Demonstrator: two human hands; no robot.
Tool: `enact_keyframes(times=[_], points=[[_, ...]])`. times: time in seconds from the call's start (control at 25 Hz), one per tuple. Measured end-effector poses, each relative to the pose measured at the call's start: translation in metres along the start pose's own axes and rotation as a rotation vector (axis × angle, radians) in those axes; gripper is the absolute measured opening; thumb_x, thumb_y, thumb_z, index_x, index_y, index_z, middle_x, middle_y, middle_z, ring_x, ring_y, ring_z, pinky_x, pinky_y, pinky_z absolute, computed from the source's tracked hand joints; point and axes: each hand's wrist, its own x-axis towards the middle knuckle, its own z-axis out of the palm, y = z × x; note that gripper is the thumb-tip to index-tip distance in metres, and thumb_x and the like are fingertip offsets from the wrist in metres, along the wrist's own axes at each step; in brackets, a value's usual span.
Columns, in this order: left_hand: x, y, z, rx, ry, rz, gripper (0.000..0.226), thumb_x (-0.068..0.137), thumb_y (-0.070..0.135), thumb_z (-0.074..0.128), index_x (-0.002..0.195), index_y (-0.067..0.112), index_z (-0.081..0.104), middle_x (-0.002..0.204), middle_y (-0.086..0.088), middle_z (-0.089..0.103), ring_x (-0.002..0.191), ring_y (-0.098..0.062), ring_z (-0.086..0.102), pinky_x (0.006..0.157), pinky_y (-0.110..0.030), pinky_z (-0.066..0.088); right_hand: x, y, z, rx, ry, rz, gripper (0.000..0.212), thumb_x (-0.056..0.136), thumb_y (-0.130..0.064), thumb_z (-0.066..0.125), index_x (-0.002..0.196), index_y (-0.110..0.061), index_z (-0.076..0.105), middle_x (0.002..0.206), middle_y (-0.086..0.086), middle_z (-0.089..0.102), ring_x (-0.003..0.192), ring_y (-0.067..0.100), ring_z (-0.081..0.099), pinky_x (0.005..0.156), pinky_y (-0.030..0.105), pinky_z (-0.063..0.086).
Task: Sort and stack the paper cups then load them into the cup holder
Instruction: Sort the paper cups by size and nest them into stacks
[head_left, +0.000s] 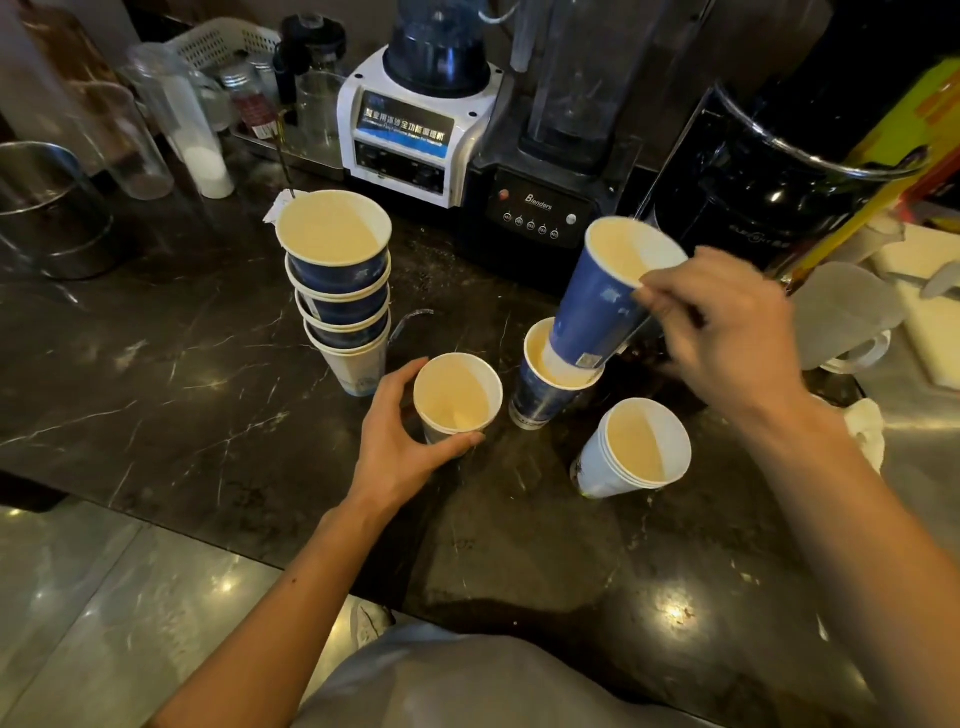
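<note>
The tall stack (340, 291) of nested cups stands well to the far left of both hands, light but likely tippy; steadying it low on its side would be safest. The right hand (727, 322) pinches the rim of a blue cup (597, 306), tilted, its base entering another blue cup (540, 389) just below. Thin paper will likely crush, so a light rim grip suits. The left hand (400, 447) wraps a white cup (457, 395).

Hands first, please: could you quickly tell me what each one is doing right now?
Left hand: closed around the white cup standing on the counter.
Right hand: pinching the rim of the tilted blue cup.
</note>
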Motion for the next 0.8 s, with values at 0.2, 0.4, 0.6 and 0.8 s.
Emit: enact_keyframes(times=[0.2,0.4,0.6,0.8], points=[[-0.001,0.0,0.0,0.019,0.003,-0.02,0.091,0.061,0.042,0.086,0.139,0.027,0.04,0.139,0.014,0.046,0.122,0.011,0.044,0.094,-0.005,0.038,-0.026,-0.006,0.05,0.027,-0.437,0.038,0.021,0.097,-0.03,0.057,0.101,-0.016,0.072,0.093,0.003,0.07,0.089,0.026,0.062,0.073,0.044,0.054],[0.001,0.001,-0.002,0.023,-0.025,-0.037,0.09,0.062,0.039,0.088,0.139,0.031,0.04,0.136,0.019,0.045,0.121,0.014,0.043,0.1,-0.01,0.038,-0.021,-0.019,0.052,0.057,-0.487,0.132,0.025,0.095,-0.033,0.059,0.115,-0.021,0.069,0.112,-0.001,0.065,0.106,0.021,0.057,0.083,0.04,0.051],[0.002,0.006,-0.004,0.016,-0.043,-0.011,0.089,0.062,0.045,0.086,0.138,0.032,0.041,0.138,0.016,0.048,0.126,0.001,0.047,0.11,-0.038,0.042,-0.017,-0.059,0.052,0.163,-0.514,-0.017,0.041,0.091,-0.036,0.065,0.13,-0.022,0.059,0.131,-0.001,0.057,0.121,0.017,0.05,0.093,0.028,0.041],[0.001,0.049,-0.018,-0.049,-0.018,0.123,0.089,0.063,0.048,0.084,0.14,0.029,0.044,0.138,0.012,0.053,0.129,-0.005,0.049,0.107,-0.037,0.045,-0.025,-0.073,0.046,0.515,-0.546,0.201,0.087,0.079,-0.056,0.069,0.151,-0.032,0.026,0.154,-0.01,0.031,0.14,0.006,0.029,0.113,0.035,0.035]])
